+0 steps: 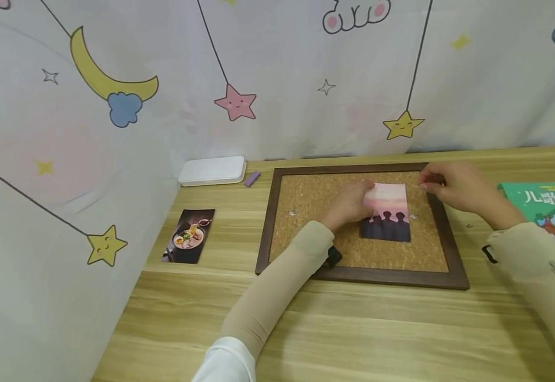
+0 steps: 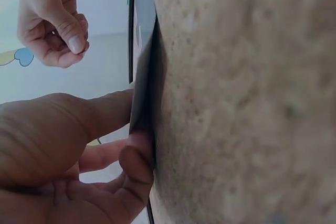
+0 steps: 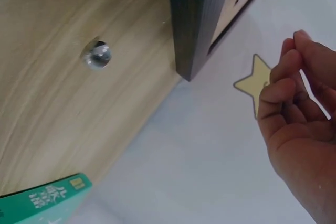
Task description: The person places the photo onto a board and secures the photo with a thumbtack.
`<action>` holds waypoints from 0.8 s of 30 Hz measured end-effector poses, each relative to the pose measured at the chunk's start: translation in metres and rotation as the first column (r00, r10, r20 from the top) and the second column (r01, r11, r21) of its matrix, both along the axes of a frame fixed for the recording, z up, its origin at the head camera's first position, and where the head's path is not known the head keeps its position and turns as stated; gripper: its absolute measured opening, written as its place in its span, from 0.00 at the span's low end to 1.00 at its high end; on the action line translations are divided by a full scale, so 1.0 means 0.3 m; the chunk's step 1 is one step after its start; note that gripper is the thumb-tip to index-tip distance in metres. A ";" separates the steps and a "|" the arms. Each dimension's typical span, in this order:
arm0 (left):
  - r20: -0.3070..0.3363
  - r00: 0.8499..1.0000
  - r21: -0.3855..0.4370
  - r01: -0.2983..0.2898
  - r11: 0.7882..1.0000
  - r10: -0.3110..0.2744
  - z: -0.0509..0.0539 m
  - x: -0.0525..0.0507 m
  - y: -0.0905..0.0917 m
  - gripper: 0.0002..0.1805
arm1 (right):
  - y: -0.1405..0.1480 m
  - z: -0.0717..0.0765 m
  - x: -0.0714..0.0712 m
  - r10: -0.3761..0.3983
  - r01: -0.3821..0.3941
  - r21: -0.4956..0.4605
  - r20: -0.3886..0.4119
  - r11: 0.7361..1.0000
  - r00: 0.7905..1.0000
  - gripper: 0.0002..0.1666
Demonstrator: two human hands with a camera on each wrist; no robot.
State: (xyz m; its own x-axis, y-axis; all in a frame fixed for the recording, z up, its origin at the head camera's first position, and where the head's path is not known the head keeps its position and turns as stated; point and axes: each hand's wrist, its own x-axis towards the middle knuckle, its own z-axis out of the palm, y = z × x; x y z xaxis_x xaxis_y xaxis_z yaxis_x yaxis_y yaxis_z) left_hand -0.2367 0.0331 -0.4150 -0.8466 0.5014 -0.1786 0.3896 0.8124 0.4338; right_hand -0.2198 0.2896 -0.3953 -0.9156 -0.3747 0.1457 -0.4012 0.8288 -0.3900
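My left hand (image 1: 351,204) pinches the left edge of a photo (image 1: 387,212) showing a pink sky and dark silhouettes. In the left wrist view the thumb is on one face of the photo (image 2: 144,72), and a fingertip is behind it by the cork. The photo lies over a cork board (image 1: 315,185) with a dark brown frame. Above the frame's upper right corner, my right hand (image 1: 459,185) has its thumb and index fingertips together and the other fingers curled; no object shows between them. Small clear pieces, like push pins, sit on the cork left (image 1: 292,213) and right (image 1: 413,217).
A ramen photo (image 1: 189,236) lies on the table at left. Behind it are a white case (image 1: 213,171) and a purple eraser-like block (image 1: 252,179). A green book (image 1: 540,201) lies at right. A clear faceted piece (image 3: 98,54) is on the wood beside the frame.
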 end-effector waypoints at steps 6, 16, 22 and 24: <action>0.014 0.999 -0.012 -0.038 0.999 0.038 -0.006 0.001 -0.003 0.35 | -0.033 0.003 -0.031 0.021 -0.020 -0.029 0.041 0.999 0.999 0.04; 0.029 0.999 -0.009 -0.023 1.000 0.023 -0.026 -0.029 -0.025 0.35 | -0.104 -0.031 -0.102 0.039 -0.009 -0.136 0.218 0.991 0.975 0.04; 0.032 0.999 -0.005 -0.011 1.000 0.012 -0.029 -0.043 -0.024 0.36 | -0.137 -0.049 -0.137 0.012 0.066 -0.204 0.359 0.977 0.933 0.07; 0.039 0.999 -0.001 -0.012 1.000 0.012 -0.028 -0.043 -0.024 0.36 | -0.147 -0.051 -0.145 0.007 0.080 -0.212 0.381 0.974 0.924 0.07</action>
